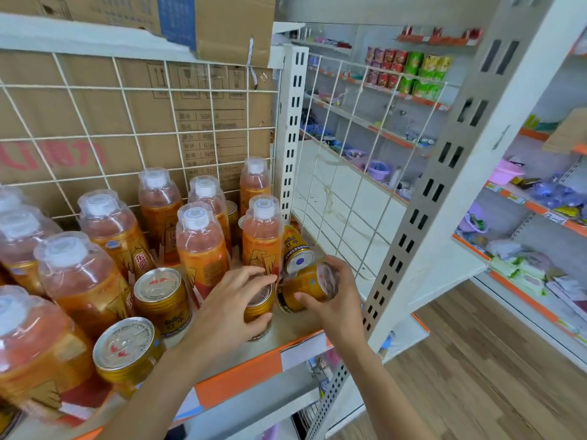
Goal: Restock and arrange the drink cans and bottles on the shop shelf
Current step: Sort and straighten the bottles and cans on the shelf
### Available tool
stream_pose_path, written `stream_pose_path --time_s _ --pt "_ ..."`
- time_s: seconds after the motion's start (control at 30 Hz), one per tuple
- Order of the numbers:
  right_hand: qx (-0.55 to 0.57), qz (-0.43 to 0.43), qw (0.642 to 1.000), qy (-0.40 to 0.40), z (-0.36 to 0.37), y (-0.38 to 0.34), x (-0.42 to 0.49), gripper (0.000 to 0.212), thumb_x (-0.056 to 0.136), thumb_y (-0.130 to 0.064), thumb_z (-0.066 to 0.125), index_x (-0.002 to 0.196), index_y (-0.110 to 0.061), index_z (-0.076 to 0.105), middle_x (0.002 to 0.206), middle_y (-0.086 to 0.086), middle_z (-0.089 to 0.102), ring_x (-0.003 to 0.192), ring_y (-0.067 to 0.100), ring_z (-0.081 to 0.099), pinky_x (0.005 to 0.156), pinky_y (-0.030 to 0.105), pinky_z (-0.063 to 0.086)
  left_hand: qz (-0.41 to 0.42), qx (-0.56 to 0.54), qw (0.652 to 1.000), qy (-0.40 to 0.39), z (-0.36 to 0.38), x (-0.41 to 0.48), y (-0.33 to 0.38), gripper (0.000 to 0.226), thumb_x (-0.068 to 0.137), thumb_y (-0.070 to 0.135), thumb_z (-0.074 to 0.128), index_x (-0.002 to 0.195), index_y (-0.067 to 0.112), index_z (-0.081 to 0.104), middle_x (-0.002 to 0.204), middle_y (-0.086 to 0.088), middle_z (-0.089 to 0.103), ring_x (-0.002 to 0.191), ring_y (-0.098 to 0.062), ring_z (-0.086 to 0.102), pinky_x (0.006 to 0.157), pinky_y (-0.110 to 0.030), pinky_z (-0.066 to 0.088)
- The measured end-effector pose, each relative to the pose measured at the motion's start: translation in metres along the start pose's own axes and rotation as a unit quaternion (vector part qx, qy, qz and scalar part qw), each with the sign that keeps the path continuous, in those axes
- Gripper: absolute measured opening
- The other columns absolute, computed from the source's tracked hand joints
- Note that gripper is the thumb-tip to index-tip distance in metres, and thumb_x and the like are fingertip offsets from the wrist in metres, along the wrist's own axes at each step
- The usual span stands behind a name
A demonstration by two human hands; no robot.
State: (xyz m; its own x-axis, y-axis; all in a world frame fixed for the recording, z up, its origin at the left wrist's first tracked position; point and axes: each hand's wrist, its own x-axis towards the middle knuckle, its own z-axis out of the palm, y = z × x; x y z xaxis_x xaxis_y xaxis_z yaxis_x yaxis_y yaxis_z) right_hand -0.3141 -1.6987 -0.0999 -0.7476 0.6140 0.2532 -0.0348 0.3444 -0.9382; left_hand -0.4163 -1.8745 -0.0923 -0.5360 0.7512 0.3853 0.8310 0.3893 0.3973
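Several orange drink bottles (199,246) with white caps stand on the shop shelf (247,366). Gold cans stand among them, one at the front (127,350) and one behind it (162,296). My left hand (232,303) grips an upright gold can (259,308) near the shelf's front edge, fingers over its top. My right hand (333,290) holds a tilted gold can (305,289) on its side just right of it. Another gold can (297,249) leans behind, by the wire side panel.
A wire grid (127,134) backs the shelf, with cardboard boxes (206,23) behind and above it. A white perforated upright (422,198) stands to the right. Across the wooden-floored aisle, other shelves (533,211) hold snacks and plastic goods.
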Motion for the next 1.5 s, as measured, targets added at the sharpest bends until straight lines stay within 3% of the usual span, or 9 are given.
stream_pose_path --time_s 0.1,0.2,0.5,0.7,0.87,1.1,1.27,1.4,1.5 --pt "-0.107 -0.073 0.99 -0.046 0.003 -0.008 0.005 0.075 0.057 -0.03 0.081 0.117 -0.05 0.041 0.12 -0.011 0.051 0.115 0.008 0.05 0.094 0.033 0.047 0.002 0.003 1.0 0.0 0.0 0.0 0.0 0.057 0.078 0.043 0.058 0.133 0.029 0.049 0.133 0.011 0.042 0.124 -0.007 0.033 0.097 -0.025 0.036" --pt "-0.153 -0.069 0.979 -0.111 0.012 -0.012 0.01 0.087 0.058 -0.024 0.085 0.132 -0.03 0.041 0.128 -0.005 0.049 0.117 0.007 0.047 0.1 0.027 0.04 -0.01 0.008 1.0 0.005 0.001 -0.001 0.0 0.059 0.08 0.039 0.066 0.134 0.028 0.046 0.135 0.01 0.042 0.125 -0.01 0.034 0.1 -0.03 0.039" --pt "-0.024 0.017 0.983 -0.184 0.015 -0.002 0.008 0.082 0.054 -0.046 0.084 0.124 -0.03 0.046 0.119 -0.008 0.06 0.112 0.003 0.056 0.094 0.022 0.045 0.006 0.033 0.999 0.023 -0.007 -0.005 -0.002 0.065 0.082 0.057 0.043 0.136 0.022 0.042 0.136 0.007 0.044 0.125 -0.008 0.03 0.103 -0.031 0.032" --pt "0.061 0.019 0.989 -0.136 0.013 -0.004 0.008 0.064 0.077 -0.069 0.052 0.12 -0.022 0.054 0.118 0.0 0.062 0.11 0.012 0.06 0.093 0.03 0.048 0.065 0.051 0.996 0.04 -0.014 0.004 0.009 0.05 0.089 0.051 0.037 0.127 0.021 0.052 0.133 0.004 0.049 0.124 -0.009 0.035 0.105 -0.024 0.025" --pt "-0.041 0.021 0.999 0.018 0.014 0.0 0.041 0.028 0.094 -0.022 0.054 0.12 -0.013 0.055 0.118 0.002 0.06 0.107 0.013 0.057 0.095 0.038 0.047 0.062 0.042 0.996 0.04 -0.011 0.017 0.011 0.051 0.091 0.048 0.035 0.131 0.021 0.05 0.134 0.006 0.049 0.123 -0.01 0.037 0.1 -0.029 0.033" --pt "-0.147 0.088 0.983 -0.07 0.038 0.018 0.076 0.069 0.075 -0.044 0.073 0.132 -0.016 0.044 0.119 0.001 0.061 0.107 0.016 0.059 0.091 0.034 0.049 0.071 0.104 0.991 0.034 -0.004 0.015 0.006 0.041 0.085 0.045 0.042 0.115 0.028 0.063 0.123 0.011 0.059 0.111 -0.005 0.047 0.089 -0.023 0.044" --pt "-0.095 0.119 0.985 -0.081 0.034 0.018 0.087 0.065 0.075 -0.028 0.075 0.13 -0.015 0.044 0.114 0.002 0.063 0.093 0.01 0.062 0.075 0.018 0.048 0.055 0.1 0.993 0.034 -0.003 0.016 0.006 0.04 0.084 0.047 0.043 0.116 0.031 0.062 0.124 0.013 0.059 0.106 -0.002 0.05 0.089 -0.021 0.04" --pt "-0.039 0.185 0.977 -0.097 0.033 0.014 0.094 0.075 0.074 -0.02 0.071 0.137 -0.01 0.032 0.117 0.009 0.056 0.097 0.018 0.059 0.087 0.035 0.05 0.047 0.096 0.994 0.031 -0.004 0.015 0.006 0.039 0.085 0.047 0.043 0.116 0.032 0.061 0.124 0.015 0.058 0.104 -0.001 0.051 0.087 -0.02 0.039" --pt "0.046 0.205 0.975 -0.07 0.034 0.008 0.087 0.065 0.077 -0.016 0.069 0.132 -0.009 0.035 0.11 0.009 0.057 0.088 0.016 0.06 0.078 0.03 0.051 0.047 0.093 0.994 0.028 -0.004 0.015 0.006 0.04 0.085 0.048 0.042 0.116 0.031 0.062 0.124 0.015 0.058 0.101 -0.002 0.054 0.086 -0.02 0.041"
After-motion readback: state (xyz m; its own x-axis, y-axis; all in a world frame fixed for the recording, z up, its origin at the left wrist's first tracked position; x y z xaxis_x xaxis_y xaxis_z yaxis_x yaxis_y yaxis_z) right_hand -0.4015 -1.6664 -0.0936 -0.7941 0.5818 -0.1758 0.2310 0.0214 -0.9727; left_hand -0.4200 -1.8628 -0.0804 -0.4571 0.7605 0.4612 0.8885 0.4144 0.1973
